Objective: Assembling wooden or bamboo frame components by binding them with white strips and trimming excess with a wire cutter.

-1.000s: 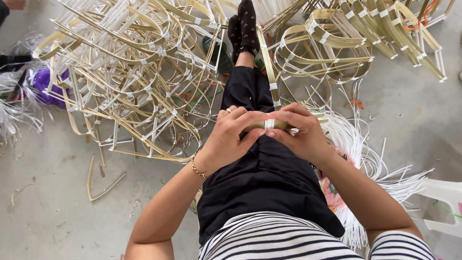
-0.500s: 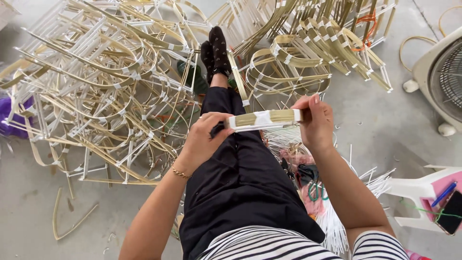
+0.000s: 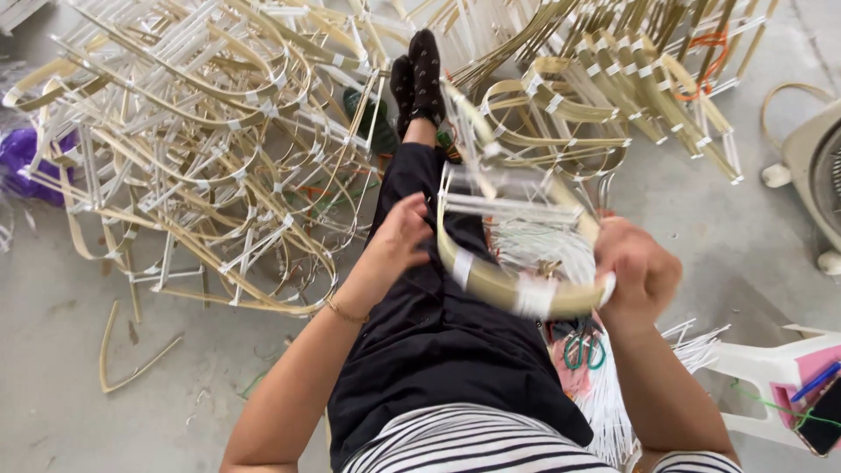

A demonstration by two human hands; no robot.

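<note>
I sit on the floor with my legs in black trousers stretched out. Both hands hold up a curved bamboo frame [image 3: 504, 285] bound with white tape, with white strips fanning off it; it is blurred. My right hand [image 3: 639, 271] grips its right end. My left hand [image 3: 399, 241] touches its left side, fingers curled at the frame's edge. Green-handled scissors [image 3: 583, 350] lie below the frame by my right thigh, on a bundle of white strips [image 3: 692, 350].
A large heap of finished bamboo frames [image 3: 201, 166] covers the floor at left, another pile [image 3: 613, 96] lies at upper right. A fan [image 3: 815, 175] stands at the right edge. A white plastic stool [image 3: 762, 368] with a phone and pen is at lower right. A purple bag [image 3: 31, 162] sits far left.
The frame, held flat and low between both hands before, has been lifted and turned so its curved loop faces me. My view has shifted right, showing the fan and stool.
</note>
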